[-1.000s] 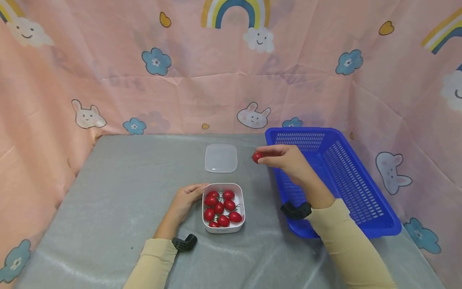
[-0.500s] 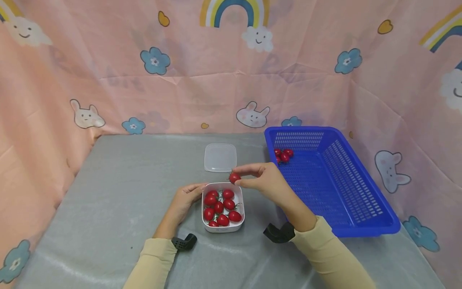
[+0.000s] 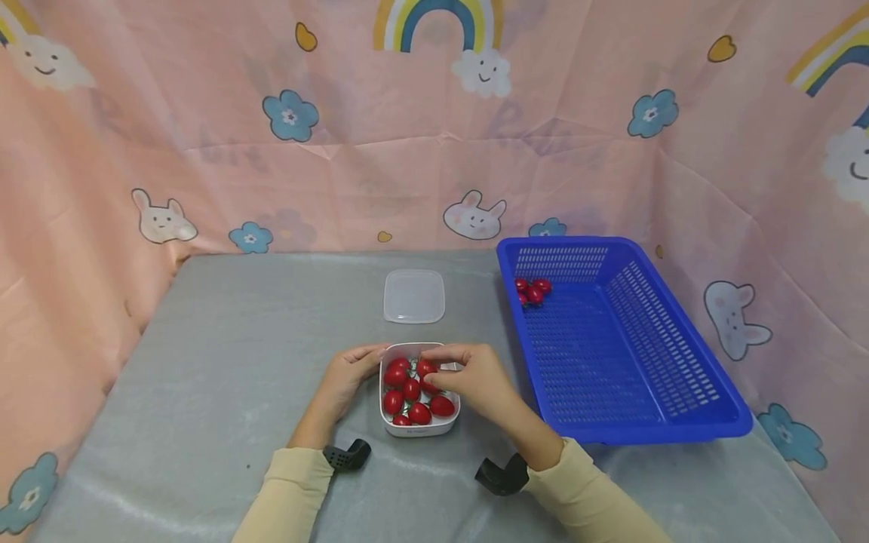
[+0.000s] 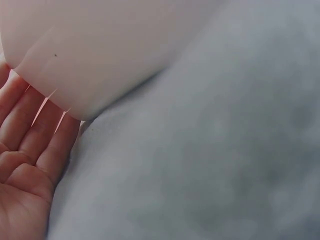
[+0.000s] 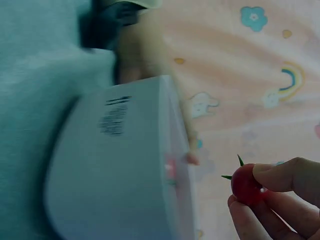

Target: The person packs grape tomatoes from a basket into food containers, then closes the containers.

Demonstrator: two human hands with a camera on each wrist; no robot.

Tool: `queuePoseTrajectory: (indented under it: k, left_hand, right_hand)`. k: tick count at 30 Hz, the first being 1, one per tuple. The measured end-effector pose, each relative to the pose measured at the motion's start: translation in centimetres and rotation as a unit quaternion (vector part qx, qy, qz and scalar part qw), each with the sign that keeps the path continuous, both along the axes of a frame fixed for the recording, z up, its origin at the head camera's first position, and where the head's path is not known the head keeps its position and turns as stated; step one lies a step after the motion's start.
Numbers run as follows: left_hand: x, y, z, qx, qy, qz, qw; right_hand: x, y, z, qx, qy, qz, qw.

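A white square container (image 3: 419, 431) of red cherry tomatoes (image 3: 411, 390) stands in front of me. My right hand (image 3: 483, 383) reaches over its right rim; the right wrist view shows a cherry tomato (image 5: 245, 184) with green sepals pinched between thumb and fingers. Along the container's left side rests my left hand (image 3: 346, 381); in the left wrist view its fingers (image 4: 40, 122) lie fairly straight against the white wall, with their tips hidden. More cherry tomatoes (image 3: 535, 295) lie in the back left corner of a blue plastic basket (image 3: 521, 332) on the right.
A clear, flat lid (image 3: 414, 297) lies on the grey tablecloth (image 3: 271, 317) behind the container. A pink patterned curtain (image 3: 380, 166) encloses the back and sides. Each wrist wears a black camera mount (image 3: 502, 475).
From beside the basket, my right hand has carried a cherry tomato left and down into the white container. The left hand stays at the container's side.
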State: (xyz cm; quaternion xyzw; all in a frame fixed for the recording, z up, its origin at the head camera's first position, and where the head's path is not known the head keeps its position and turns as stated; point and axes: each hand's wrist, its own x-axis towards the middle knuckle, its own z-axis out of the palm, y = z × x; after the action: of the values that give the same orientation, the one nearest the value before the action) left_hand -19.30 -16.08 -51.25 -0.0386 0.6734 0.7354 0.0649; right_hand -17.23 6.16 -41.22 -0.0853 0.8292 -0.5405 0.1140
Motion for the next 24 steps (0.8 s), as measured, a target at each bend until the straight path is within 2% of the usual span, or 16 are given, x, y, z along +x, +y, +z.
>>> queuePoseTrajectory:
  k: [4,9,16,24]
  left_hand:
    - [0.0,0.1,0.0,0.002,-0.001,0.000,1.0000]
    - [0.1,0.1,0.1,0.008,0.003,0.000,1.0000]
    - [0.1,0.1,0.3,0.012,0.000,-0.002,0.9999]
    - [0.0,0.1,0.2,0.006,-0.002,0.000,1.0000]
  right_hand:
    - [0.1,-0.3,-1.7,0.018,0.004,-0.018,0.9997]
    - [0.0,-0.4,-2.9,0.026,0.020,-0.018,0.9993]
    - [0.1,-0.7,-3.2,0.092,0.088,0.023,0.9916]
    - [0.3,-0.9,-3.2,0.120,0.116,0.044,0.9850]
